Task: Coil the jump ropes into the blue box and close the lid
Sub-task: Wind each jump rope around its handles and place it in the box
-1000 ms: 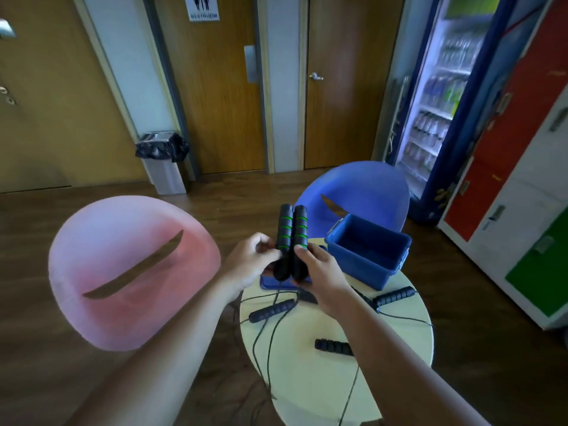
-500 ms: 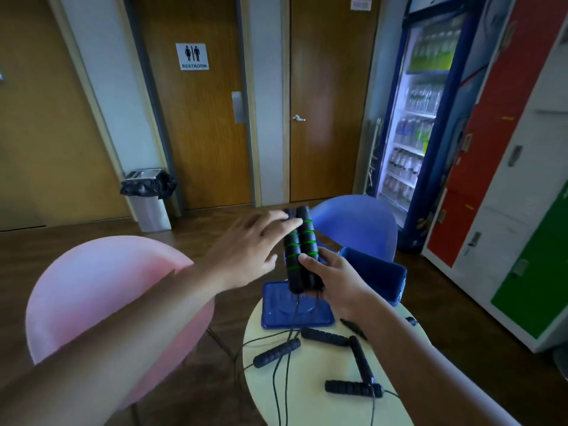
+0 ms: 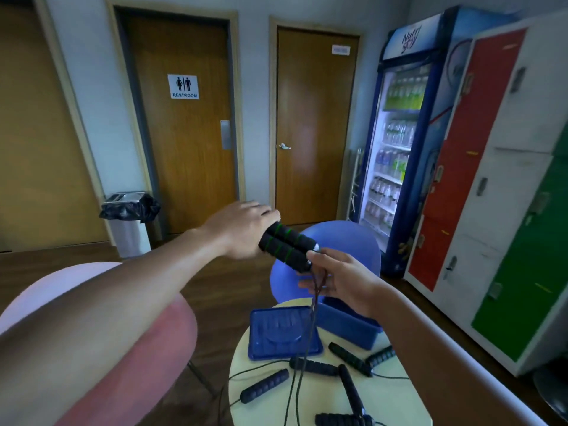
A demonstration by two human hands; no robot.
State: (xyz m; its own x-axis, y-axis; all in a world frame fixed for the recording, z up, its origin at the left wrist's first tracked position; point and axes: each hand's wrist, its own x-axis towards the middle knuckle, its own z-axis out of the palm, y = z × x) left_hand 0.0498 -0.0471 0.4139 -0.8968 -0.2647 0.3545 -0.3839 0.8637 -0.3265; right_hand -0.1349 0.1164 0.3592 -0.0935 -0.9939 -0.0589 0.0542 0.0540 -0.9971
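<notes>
Two black foam handles with green rings [image 3: 287, 245] are held side by side above the round table [image 3: 387, 392], tilted so that their cord ends point down and to the right. The upper ends are wrapped by the left hand [image 3: 242, 229], whose fingers are curled closed around both handles from above. The lower ends, with their silver caps, are met by the right hand [image 3: 344, 279]: the thumb is laid against the cap end, and the thin dark cord [image 3: 312, 315] is run between the loosely bent fingers, which are only partly closed on it. From there the cord is let hang straight down past the blue lid [image 3: 279, 333], reaching the tabletop, where it is lost among other cords.

The blue box [image 3: 353, 329] is set on the far right part of the table, open, just below the right hand and touching or nearly touching the lid lying flat to its left. Nothing of its inside can be made out. Several plain black handles [image 3: 264, 385] with their cords are scattered on the table nearer the camera, apart from the box. A pink chair [image 3: 147, 358] is seen to the left and a blue chair [image 3: 338, 241] beyond the table.
</notes>
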